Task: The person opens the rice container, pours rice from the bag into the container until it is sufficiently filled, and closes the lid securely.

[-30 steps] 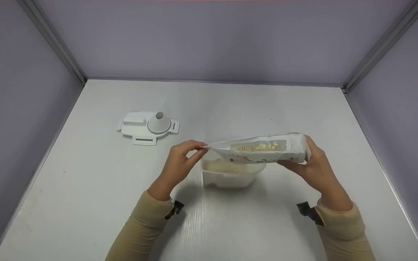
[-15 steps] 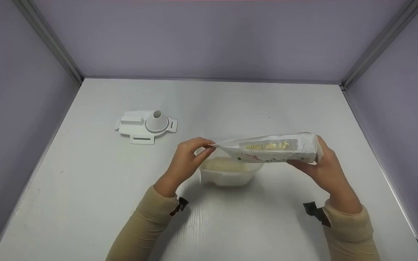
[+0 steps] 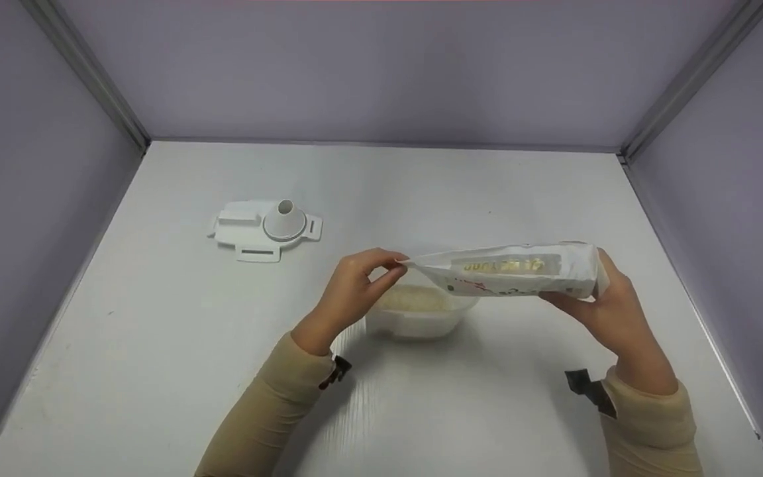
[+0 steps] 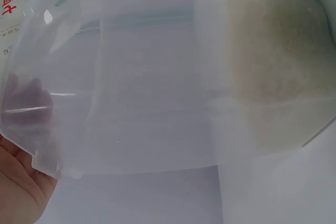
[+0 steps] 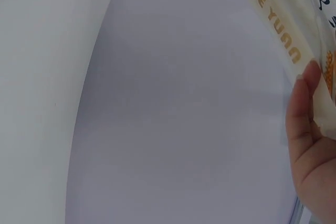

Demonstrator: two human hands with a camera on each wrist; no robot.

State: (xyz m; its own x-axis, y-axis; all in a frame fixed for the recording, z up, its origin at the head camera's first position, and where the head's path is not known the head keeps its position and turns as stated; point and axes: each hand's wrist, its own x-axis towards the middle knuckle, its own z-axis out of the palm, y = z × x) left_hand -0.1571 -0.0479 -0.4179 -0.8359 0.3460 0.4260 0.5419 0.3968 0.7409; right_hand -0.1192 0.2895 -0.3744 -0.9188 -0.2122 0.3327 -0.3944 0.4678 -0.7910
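**A bag held nearly level over the container**

The left hand pinches the bag's tapered left corner between thumb and fingertip, with no gap between them beyond the film itself. The right hand grips the thicker right end, thumb on the near underside and the other fingers mostly hidden behind. How wide the bag's mouth stands cannot be told.

Just below the narrow end stands the clear container, upright on the white table, with pale contents inside. The bag covers part of its far rim in the head view; whether the two touch is unclear. Farther off to the left lies a flat white piece bearing a cone.

To handle this well, I would keep the narrow end over the middle of the container, let the left hand steer the corner without squeezing the mouth closed, and have the right hand carry the weight, changing the tilt slowly. A slipping pinch or a sudden tilt could cause a spill.
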